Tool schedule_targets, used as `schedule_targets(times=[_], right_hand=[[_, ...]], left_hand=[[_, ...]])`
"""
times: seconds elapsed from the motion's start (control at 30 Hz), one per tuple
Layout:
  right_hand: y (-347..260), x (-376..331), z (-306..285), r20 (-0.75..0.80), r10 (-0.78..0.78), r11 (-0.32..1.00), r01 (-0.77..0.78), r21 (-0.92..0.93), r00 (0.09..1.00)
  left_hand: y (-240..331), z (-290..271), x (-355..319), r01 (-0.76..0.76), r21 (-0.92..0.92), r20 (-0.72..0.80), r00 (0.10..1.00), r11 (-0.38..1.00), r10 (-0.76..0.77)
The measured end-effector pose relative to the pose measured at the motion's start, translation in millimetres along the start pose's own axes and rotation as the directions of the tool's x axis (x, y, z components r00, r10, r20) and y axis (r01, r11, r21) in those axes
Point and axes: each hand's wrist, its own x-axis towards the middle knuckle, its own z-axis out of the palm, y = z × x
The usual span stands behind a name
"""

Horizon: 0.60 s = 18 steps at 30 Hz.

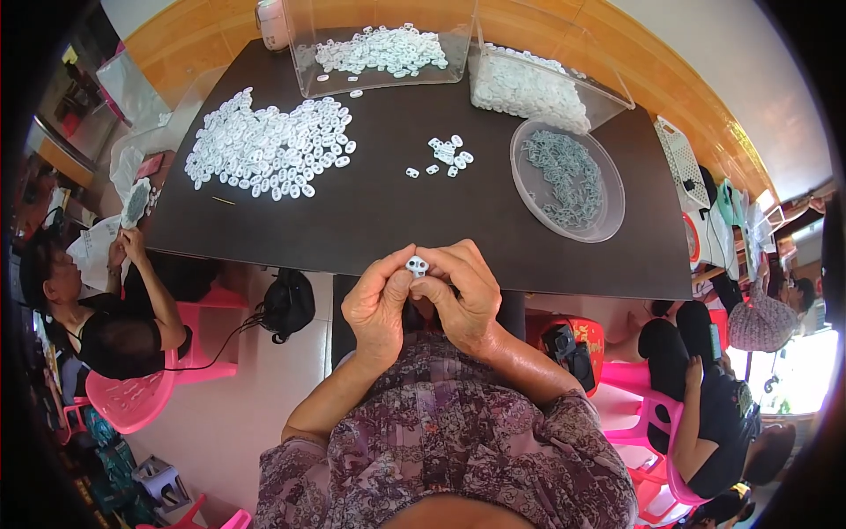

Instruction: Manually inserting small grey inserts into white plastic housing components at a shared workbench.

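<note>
My left hand [377,304] and my right hand [460,291] meet at the near edge of a dark table [388,207]. Together their fingertips pinch one small white plastic piece [417,264]. A large heap of similar white pieces [269,145] lies on the table's left. A few loose white pieces [445,157] sit in the middle, just beyond my hands. To the right stands a round clear dish [569,180] holding thin grey parts.
Two clear plastic bins stand at the table's far side, one [381,48] with white pieces, another [533,84] at the right also filled with them. A person [106,309] sits on a pink chair at left; another seated person [705,397] is at right. A black bag [286,304] hangs below the table.
</note>
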Motion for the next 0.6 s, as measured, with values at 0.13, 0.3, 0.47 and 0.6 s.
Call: schedule_targets(times=[0.13,0.3,0.47,0.6], right_hand=[[-3.0,2.2,0.9,0.038,-0.003,1.000,0.004,-0.013,0.999],[-2.1,3.3,2.8,0.022,-0.044,0.997,0.045,-0.067,0.999],[-1.0,1.2,4.1,-0.020,-0.085,0.991,0.083,-0.103,0.996],[-1.5,0.7,3.8,-0.048,-0.054,0.997,0.052,-0.057,0.997]], left_hand=[[7.6,1.7,4.4,0.087,-0.138,-0.048,0.994,0.987,-0.094],[10.9,0.5,6.6,0.176,-0.205,-0.076,0.978,0.963,-0.195],[19.6,-4.2,8.3,0.272,-0.238,0.007,0.961,0.933,-0.278],[18.7,-8.8,9.8,0.207,-0.154,0.066,0.978,0.966,-0.199]])
